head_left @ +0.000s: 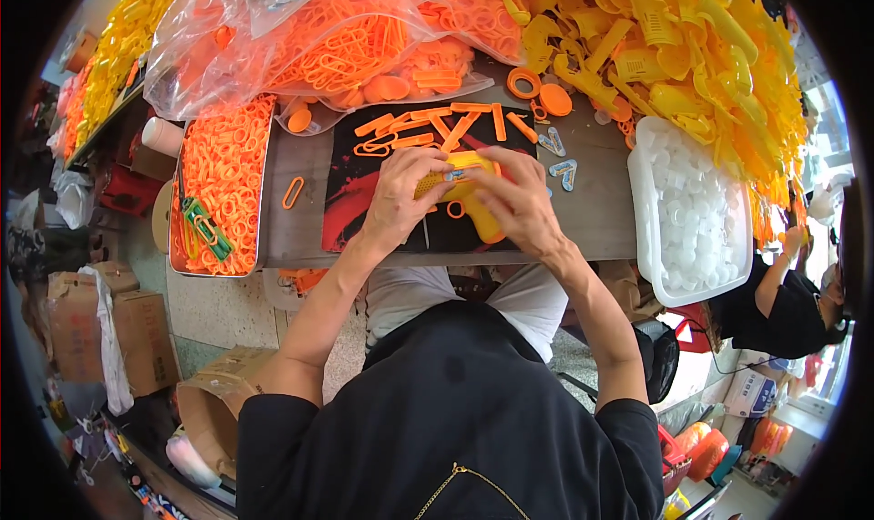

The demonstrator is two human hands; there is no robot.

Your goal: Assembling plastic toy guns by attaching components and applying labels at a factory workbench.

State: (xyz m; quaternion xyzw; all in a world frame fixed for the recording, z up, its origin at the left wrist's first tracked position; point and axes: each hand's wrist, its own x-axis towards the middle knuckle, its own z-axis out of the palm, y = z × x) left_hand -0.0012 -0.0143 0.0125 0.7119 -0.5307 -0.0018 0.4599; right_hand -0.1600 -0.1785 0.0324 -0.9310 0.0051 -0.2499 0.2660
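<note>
Both hands are closed on a yellow pistol-shaped plastic toy body (489,221) over the dark mat. My left hand (401,192) grips its perforated front end, with the fingertips along the top. My right hand (522,203) wraps over its rear and upper side, while the handle points down toward me. A small blue-and-white piece (458,175) shows on the toy between my fingers. Just below lies an orange ring (456,209), and a thin metal rod (425,232) is beside my left wrist. Several orange strips (452,130) lie beyond my hands.
A tray of orange rings (223,169) stands at left, with a green tool (208,230) on it. At right are blue-white V-shaped pieces (564,173) and a white tub (648,238) of translucent caps. Bags of orange parts (337,37) and yellow shells (655,28) crowd the back.
</note>
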